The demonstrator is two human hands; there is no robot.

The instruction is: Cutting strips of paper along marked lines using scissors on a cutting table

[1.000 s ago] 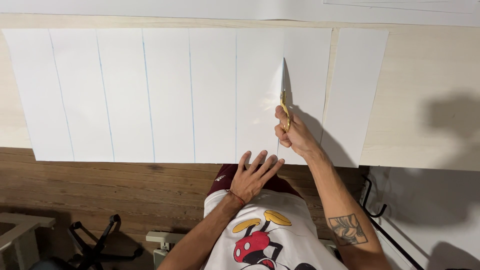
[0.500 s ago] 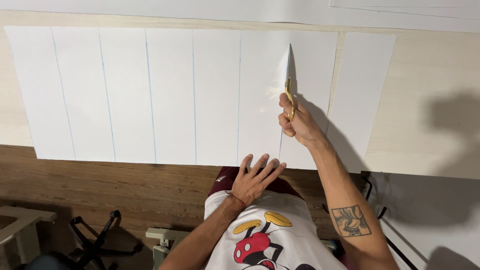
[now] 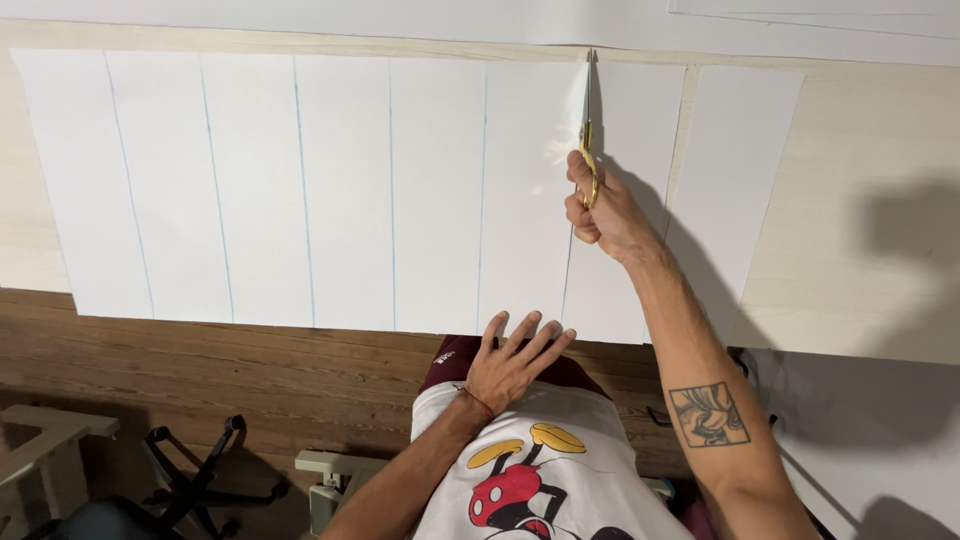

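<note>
A large white paper sheet (image 3: 340,190) lies on a pale wooden table (image 3: 870,260), ruled with several thin blue lines running away from me. My right hand (image 3: 605,215) grips yellow-handled scissors (image 3: 588,140), their blades reaching the sheet's far edge along a cut line. A narrow strip (image 3: 625,220) lies right of the cut, partly under my arm. My left hand (image 3: 515,365) rests flat with fingers spread on the sheet's near edge, just left of the cut.
A separate white paper strip (image 3: 740,200) lies to the right on the table. More white sheets (image 3: 480,20) run along the far edge. Below the table edge are a wooden floor (image 3: 200,370), a black chair base (image 3: 190,480) and a pale stool (image 3: 45,440).
My right hand has pushed the scissors away from me along the line, from the sheet's middle to its far edge. My left hand has stayed on the near edge.
</note>
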